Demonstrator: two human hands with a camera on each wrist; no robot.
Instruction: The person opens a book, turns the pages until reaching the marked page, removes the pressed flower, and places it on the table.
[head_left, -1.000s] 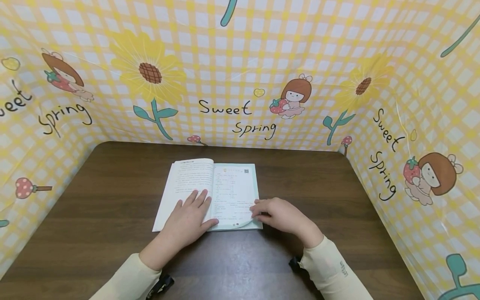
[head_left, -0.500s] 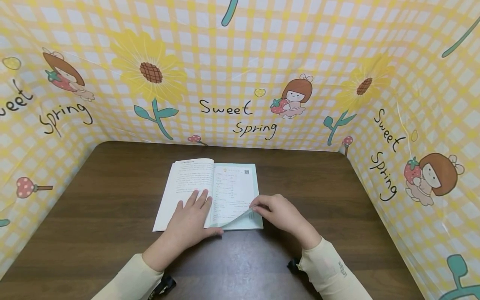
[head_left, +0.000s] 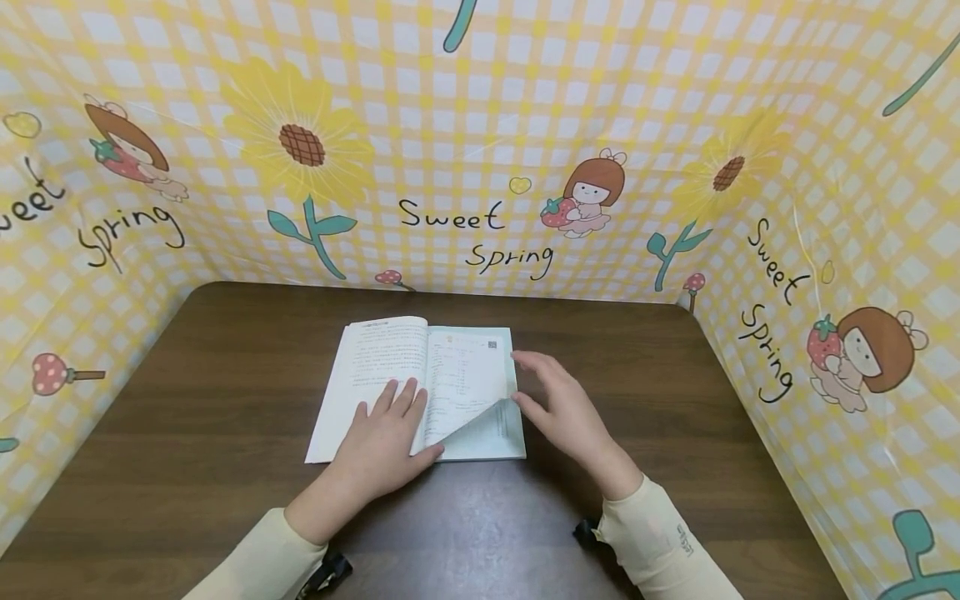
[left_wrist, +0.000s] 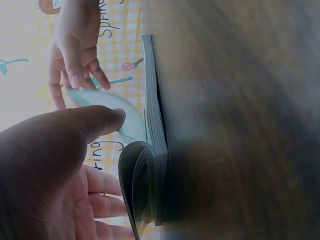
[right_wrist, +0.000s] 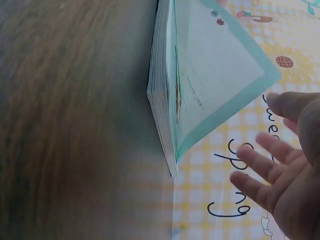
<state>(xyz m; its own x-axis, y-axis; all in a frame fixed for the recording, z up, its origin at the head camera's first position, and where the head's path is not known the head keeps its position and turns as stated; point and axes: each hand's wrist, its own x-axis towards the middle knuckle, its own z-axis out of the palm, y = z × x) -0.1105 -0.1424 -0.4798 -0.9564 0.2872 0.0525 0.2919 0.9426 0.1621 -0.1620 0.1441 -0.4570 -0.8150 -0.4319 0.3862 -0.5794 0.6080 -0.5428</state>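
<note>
An open book (head_left: 390, 354) with white printed pages and pale green borders lies on the brown table. My left hand (head_left: 378, 433) rests on its left page with fingers stretched out, the thumb reaching across to the lower edge of the right page. The lower outer corner of the right page (right_wrist: 225, 65) stands lifted and bent over, baring the green-edged page (head_left: 495, 437) under it. My right hand (head_left: 566, 408) is at the book's right edge, thumb and fingers spread apart. In the right wrist view, the raised corner comes close to the right thumb (right_wrist: 287, 105), with nothing pinched.
Yellow-and-white checked cloth (head_left: 465, 142) printed with flowers and figures walls the table at the back and both sides. Brown tabletop (head_left: 622, 350) surrounds the book. Dark straps (head_left: 326, 575) show at the cuffs of the light sleeves.
The right hand pinched and raised the page's lower corner, then spread its fingers and shifted up along the book's edge. The page corner is folded further up. The left hand stays, its thumb slightly moved.
</note>
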